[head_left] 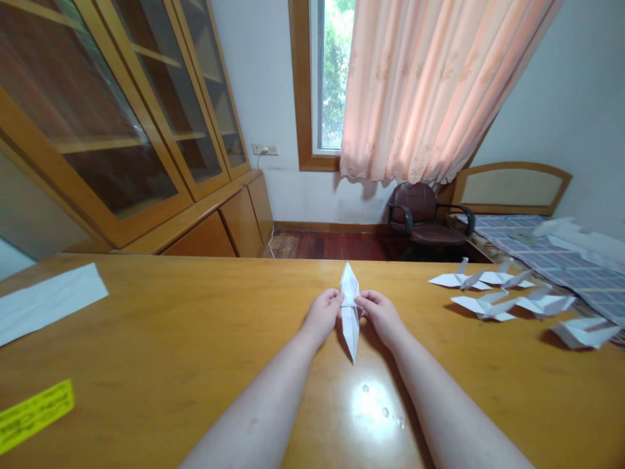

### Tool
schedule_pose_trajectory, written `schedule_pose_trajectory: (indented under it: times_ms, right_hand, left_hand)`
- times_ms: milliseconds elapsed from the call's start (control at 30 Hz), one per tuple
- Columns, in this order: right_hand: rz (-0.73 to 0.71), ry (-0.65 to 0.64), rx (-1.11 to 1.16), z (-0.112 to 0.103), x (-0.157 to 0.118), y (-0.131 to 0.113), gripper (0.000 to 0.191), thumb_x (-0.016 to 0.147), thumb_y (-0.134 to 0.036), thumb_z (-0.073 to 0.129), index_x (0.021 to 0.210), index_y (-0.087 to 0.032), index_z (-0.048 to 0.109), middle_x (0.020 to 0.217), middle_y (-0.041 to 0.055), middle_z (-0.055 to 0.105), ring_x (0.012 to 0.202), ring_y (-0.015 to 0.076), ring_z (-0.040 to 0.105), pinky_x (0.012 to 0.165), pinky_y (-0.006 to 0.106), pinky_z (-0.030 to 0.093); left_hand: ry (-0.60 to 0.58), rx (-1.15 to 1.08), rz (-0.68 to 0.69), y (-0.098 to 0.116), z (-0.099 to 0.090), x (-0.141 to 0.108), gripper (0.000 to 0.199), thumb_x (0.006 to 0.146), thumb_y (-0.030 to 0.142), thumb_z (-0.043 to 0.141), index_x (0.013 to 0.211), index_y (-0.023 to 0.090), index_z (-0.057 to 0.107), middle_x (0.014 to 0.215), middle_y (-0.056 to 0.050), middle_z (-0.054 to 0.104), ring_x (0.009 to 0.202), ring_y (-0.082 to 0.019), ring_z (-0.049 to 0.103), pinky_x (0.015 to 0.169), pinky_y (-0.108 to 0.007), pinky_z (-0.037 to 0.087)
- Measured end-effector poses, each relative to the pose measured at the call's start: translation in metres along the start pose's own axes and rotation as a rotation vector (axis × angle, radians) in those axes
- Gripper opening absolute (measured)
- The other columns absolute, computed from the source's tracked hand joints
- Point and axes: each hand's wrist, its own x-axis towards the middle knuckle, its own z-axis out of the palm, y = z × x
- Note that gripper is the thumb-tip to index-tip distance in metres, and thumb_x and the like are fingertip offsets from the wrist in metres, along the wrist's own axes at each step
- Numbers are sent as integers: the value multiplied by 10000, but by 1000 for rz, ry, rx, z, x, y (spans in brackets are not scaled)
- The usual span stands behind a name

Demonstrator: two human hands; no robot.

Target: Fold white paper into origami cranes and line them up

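Observation:
A folded piece of white paper, long and pointed at both ends, is held just above the wooden table. My left hand pinches its left edge near the middle. On the opposite edge, my right hand grips it between thumb and fingers. A crease runs across the paper between the two thumbs. Some of my fingertips are hidden behind the paper.
Several folded paper cranes stand at the table's right side. White paper lies at the far left, with a yellow label nearer me. Beyond the table are a chair, a bed and a glass-door cabinet.

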Motion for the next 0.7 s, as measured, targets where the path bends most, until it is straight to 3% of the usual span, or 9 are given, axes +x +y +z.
schedule_pose_trajectory:
  times_ms: [233,700]
  right_hand:
    - [-49,33,-14,-1,1,0,251,651,-395,688,668,-168,582,570,-28,537,524,83,467,536,221,364]
    - [14,23,-56,-1,1,6,362,645,-489,672,604,-160,528,511,-34,499,460,75,433,462,211,329]
  left_hand:
    - [2,-2,16,-2,0,1,239,778,389,511,714,159,508,528,50,486,495,-84,447,494,-192,325]
    - [9,-74,-7,-4,2,2,234,756,396,541,746,165,508,564,46,513,490,-83,463,477,-187,341]
